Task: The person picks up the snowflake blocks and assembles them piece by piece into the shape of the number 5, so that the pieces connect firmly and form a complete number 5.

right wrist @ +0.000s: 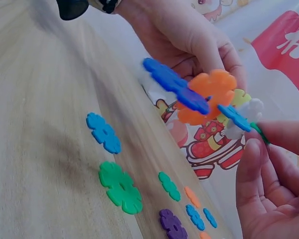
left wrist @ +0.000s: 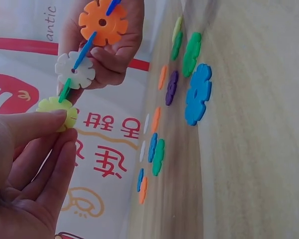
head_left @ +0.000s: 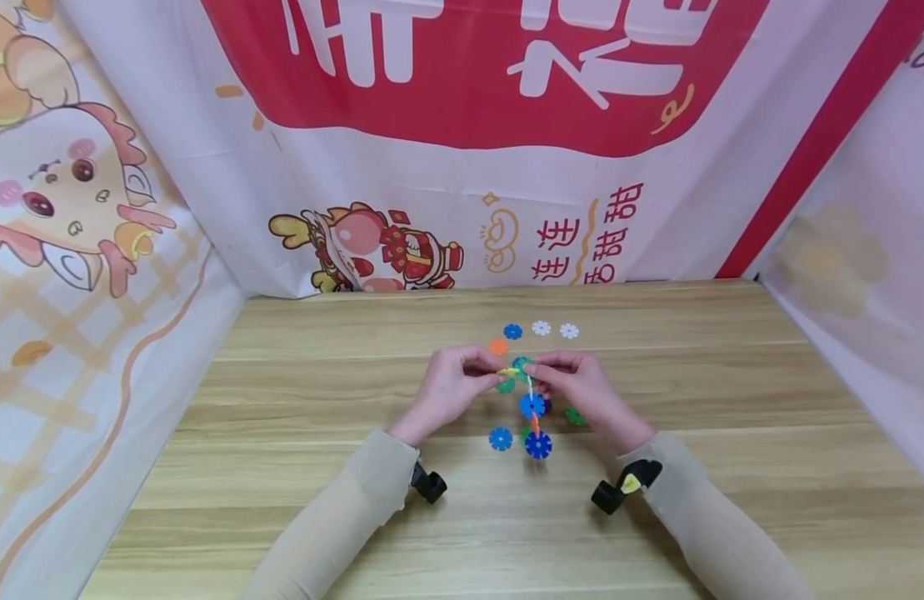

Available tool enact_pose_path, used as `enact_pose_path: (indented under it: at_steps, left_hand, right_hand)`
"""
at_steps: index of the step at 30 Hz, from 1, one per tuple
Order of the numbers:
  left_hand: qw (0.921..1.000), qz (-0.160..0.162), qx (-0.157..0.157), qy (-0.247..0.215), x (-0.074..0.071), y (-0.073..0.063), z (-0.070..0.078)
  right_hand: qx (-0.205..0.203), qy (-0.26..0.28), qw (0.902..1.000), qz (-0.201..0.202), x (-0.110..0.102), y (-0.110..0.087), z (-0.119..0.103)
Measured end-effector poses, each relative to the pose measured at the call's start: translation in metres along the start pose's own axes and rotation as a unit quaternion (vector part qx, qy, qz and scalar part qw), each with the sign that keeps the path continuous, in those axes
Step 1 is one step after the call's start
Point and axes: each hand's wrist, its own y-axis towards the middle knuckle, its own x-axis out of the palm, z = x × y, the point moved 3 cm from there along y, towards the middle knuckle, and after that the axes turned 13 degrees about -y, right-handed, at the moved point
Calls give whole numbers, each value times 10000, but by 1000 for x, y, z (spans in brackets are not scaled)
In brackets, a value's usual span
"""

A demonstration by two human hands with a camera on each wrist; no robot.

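Note:
A chain of notched plastic flower discs hangs between the hands above the table. My left hand (head_left: 448, 385) pinches the yellow disc (left wrist: 51, 105) at one end with thumb and fingers. Beside it, my right hand (head_left: 587, 395) pinches the green disc (right wrist: 259, 132), which is slotted against the yellow one. From there the chain runs through a white disc (left wrist: 82, 77), a lighter blue disc (left wrist: 84, 51), an orange disc (left wrist: 114, 31) and a dark blue disc (head_left: 538, 446) at the lower end. Fingertips partly cover the yellow and green discs.
Loose discs lie on the wooden table (head_left: 282, 467): a blue disc (head_left: 501, 439) nearer me, a green disc (right wrist: 120, 189), a purple disc (right wrist: 173, 224), an orange disc (head_left: 498, 347), and white discs (head_left: 541, 328) farther back. A printed cloth (head_left: 469, 208) hangs behind the table.

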Motion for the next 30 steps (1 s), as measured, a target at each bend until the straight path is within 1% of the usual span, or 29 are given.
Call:
enact_pose_path:
  at_steps: [10,14,18,23,27,30]
  left_hand:
    - [9991,-343,234,-34,-1,-1,6]
    - [9991,-366,215,-60,-1,-2,6]
    - [9993,-352,151,39,-1,-1,5]
    - [9993,-351,-135,28,-5,-1,-3]
    - [9986,-288,-438,-12,-11,2,-11]
    - [9979,-222,-602,116,-16,7,-18]
  right_hand:
    - [-124,30,9998,-144,3,-4,-7]
    - [-127,67,9998,-145,3,-5,-6]
    - [-35,-2,9998,-171,2,-5,-3]
    - [136,58,9997,-189,-3,-4,1]
    - [374,143,9992,-41,-10,-3,5]
    - [488,95,9988,46,-15,-3,7]
